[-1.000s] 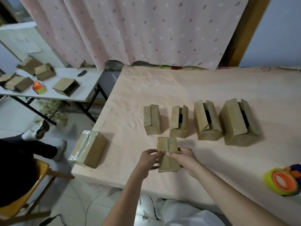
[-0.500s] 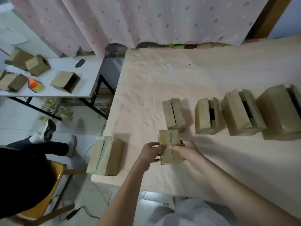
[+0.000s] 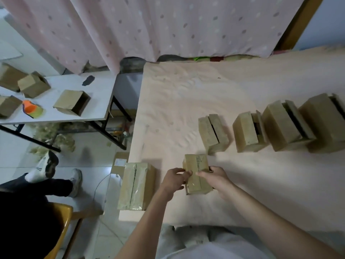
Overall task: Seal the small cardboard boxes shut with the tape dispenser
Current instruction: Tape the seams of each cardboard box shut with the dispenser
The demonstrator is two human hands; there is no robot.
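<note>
A small cardboard box [image 3: 197, 166] with closed flaps and a tape strip along its top stands on the pale table [image 3: 177, 94] near the front edge. My left hand [image 3: 172, 181] grips its left side, thumb on the top. My right hand [image 3: 214, 176] holds its right side, fingers curled on the top. Behind it runs a row of several boxes with loose flaps, the nearest [image 3: 212, 134] just beyond the held one. A taped larger box [image 3: 137, 186] sits at the table's front left corner. My tape dispenser is out of view.
A white side table [image 3: 100, 90] at the left carries several open boxes and an orange and yellow tape dispenser [image 3: 31, 109]. A seated person's legs and shoes [image 3: 46, 171] and a yellow chair [image 3: 61, 217] lie left of the table. A dotted curtain [image 3: 149, 25] hangs behind.
The view has swung left, so the row of boxes and the held box now sit further right, and my tape dispenser has left the frame. Both hands stay on the small box.
</note>
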